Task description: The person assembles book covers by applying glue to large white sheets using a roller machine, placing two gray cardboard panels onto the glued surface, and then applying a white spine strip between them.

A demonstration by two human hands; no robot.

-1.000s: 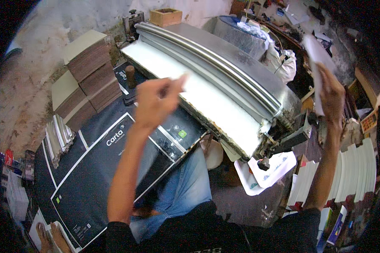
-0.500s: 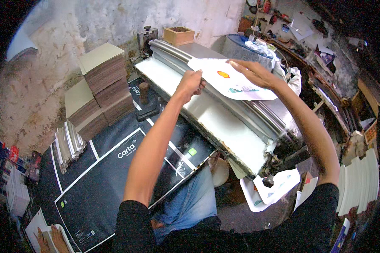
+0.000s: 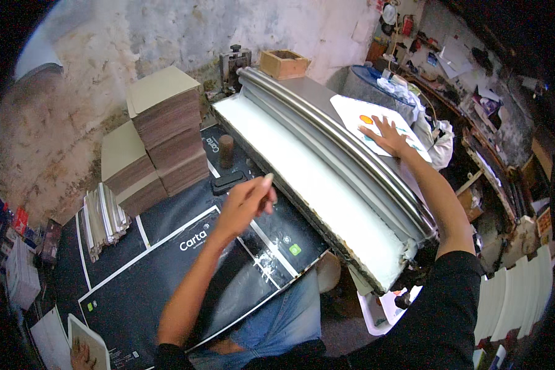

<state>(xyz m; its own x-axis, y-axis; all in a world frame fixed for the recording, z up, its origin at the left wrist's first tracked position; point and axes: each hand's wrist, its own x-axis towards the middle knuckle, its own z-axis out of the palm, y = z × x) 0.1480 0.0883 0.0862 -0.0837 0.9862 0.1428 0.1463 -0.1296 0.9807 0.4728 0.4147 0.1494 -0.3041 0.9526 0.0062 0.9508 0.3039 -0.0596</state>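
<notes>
Atop the machine (image 3: pixel 314 98), white sheet (image 3: pixel 352 115) under right hand (image 3: pixel 386 135) — left hand (image 3: pixel 246 205) half-curled

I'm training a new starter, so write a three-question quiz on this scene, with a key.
1. Which hand lies on the printed white sheet?
2. True or false: the wooden box is open-topped.
3. In the picture, the left hand appears over the: (a) metal rollers; (b) black table covering; (c) board stacks.

Key: 1. The right hand. 2. True. 3. (b).
</notes>
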